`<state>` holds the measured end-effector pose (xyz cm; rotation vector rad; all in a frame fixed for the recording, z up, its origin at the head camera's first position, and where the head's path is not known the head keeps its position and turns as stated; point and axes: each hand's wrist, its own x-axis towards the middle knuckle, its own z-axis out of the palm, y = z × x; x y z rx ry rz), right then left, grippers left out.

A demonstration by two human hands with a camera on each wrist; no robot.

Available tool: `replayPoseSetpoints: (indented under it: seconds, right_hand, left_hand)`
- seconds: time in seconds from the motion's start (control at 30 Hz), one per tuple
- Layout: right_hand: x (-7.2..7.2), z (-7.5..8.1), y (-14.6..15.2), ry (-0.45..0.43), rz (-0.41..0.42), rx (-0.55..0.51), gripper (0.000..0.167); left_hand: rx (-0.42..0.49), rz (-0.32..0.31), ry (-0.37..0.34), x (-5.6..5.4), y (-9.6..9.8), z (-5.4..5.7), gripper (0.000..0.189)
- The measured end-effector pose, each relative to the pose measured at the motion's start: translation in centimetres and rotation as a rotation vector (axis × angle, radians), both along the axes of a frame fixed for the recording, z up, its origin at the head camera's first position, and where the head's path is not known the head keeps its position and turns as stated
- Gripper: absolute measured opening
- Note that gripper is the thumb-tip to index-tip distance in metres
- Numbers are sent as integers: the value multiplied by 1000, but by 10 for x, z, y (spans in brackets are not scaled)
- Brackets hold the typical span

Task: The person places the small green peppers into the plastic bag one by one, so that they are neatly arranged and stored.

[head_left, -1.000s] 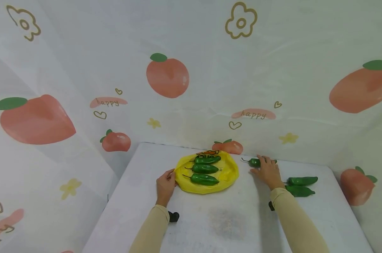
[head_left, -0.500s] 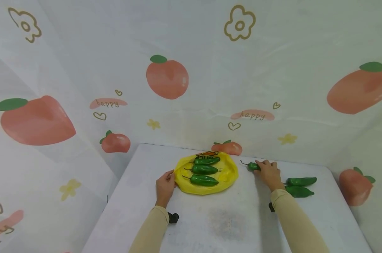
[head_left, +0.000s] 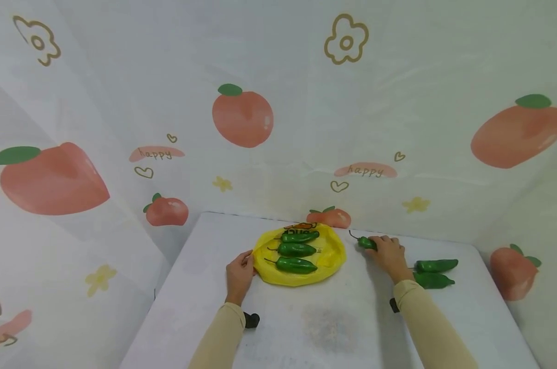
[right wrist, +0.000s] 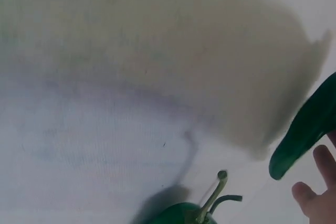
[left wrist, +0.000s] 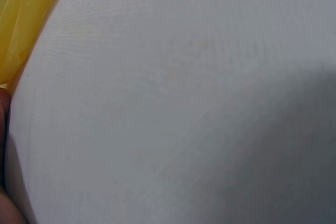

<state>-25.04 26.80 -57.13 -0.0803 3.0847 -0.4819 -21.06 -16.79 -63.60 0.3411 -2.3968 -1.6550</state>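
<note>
In the head view a yellow plastic bag (head_left: 331, 259) lies spread toward the back of the table, with three green peppers (head_left: 296, 265) in a row on it, stems to the left. My left hand (head_left: 239, 277) pinches the bag's left edge; the left wrist view catches only a corner of the yellow plastic (left wrist: 21, 19) and bits of fingers. Right of the bag, my right hand (head_left: 389, 255) holds another green pepper (head_left: 366, 243), its stem pointing left. In the right wrist view that pepper (right wrist: 310, 124) sits against the fingers (right wrist: 324, 203), tip showing.
Two more green peppers (head_left: 434, 280) lie side by side beyond my right wrist, and a stem (right wrist: 212, 198) shows up close in the right wrist view. Dark objects peek out beside both forearms. A patterned white cloth (head_left: 278, 169) stands right behind the white table (head_left: 287, 328).
My right hand has closed its grip on the pepper, covering its tip end, and shifted slightly left with it. The left hand stays at the bag's edge. The head view has tilted up a little.
</note>
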Motion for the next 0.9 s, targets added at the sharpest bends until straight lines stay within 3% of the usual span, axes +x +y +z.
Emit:
replayPoseSetpoints:
  seconds: [0.53,0.9]
  right_hand:
    - [3,17,-20,155,51,-27,45]
    - [13,35,-28,167,51,-39,49]
  left_hand:
    - [2,4,10,2,0,-2,26]
    - [13,-17,9,1,-2,0,27]
